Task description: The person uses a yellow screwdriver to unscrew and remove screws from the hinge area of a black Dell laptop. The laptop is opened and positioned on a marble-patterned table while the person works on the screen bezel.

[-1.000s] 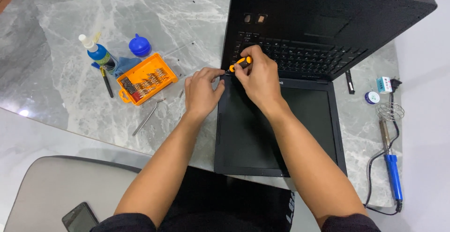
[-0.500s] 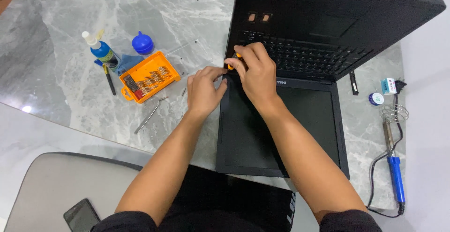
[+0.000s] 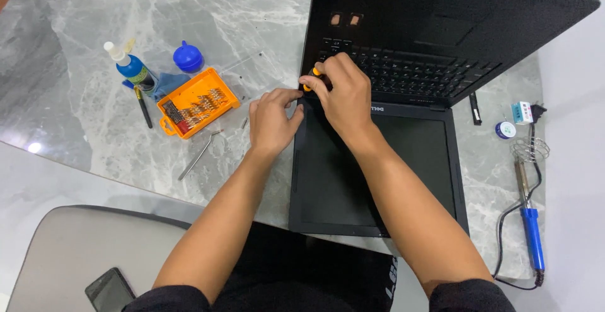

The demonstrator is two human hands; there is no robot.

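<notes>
Laptop, black and folded open flat on the grey marble table, fills the head view from centre toward 3 o'clock. At its left hinge edge the right hand is closed around an orange-handled screwdriver, tip down into the hinge corner. The left hand, at 9 o'clock of it, has fingers curled, fingertips on the laptop's edge. The step looks like working a hinge screw; next calls for steady downward pressure while turning. An orange bit case lies near at 9 o'clock, a blue soldering iron at 4 o'clock.
</notes>
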